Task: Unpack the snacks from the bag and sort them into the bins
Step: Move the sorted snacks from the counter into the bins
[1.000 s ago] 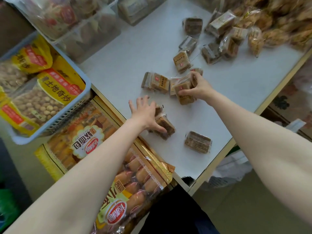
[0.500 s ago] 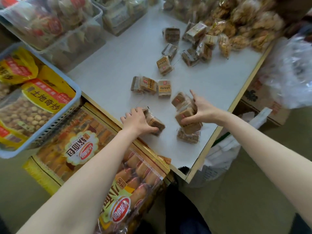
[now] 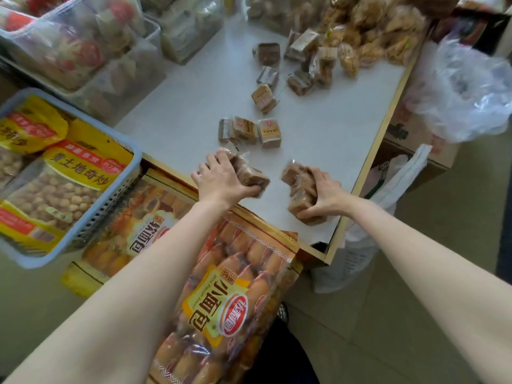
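Note:
Small brown wrapped cake packets lie scattered on the white table [image 3: 327, 128]. My left hand [image 3: 221, 180] grips two or three of these packets [image 3: 249, 173] at the table's near edge. My right hand [image 3: 325, 194] holds a stack of the same packets [image 3: 300, 189] near the table's front right corner. A loose group of three packets [image 3: 249, 131] lies just beyond my hands, and several more [image 3: 293, 70] lie farther back. Clear storage bins [image 3: 91, 51] filled with snacks stand at the back left.
A blue basket [image 3: 116, 206] with yellow nut bags sits at the left. Two large orange bread bags [image 3: 221, 306] lie below the table's near edge. Twisted fried snacks [image 3: 379, 37] pile up at the back right. A crumpled clear plastic bag [image 3: 471, 95] and a cardboard box [image 3: 412, 139] are right of the table.
My right hand has pulled its stack of packets toward the table's near edge, taking in the lone packet there. My left hand has closed round the packets it was touching.

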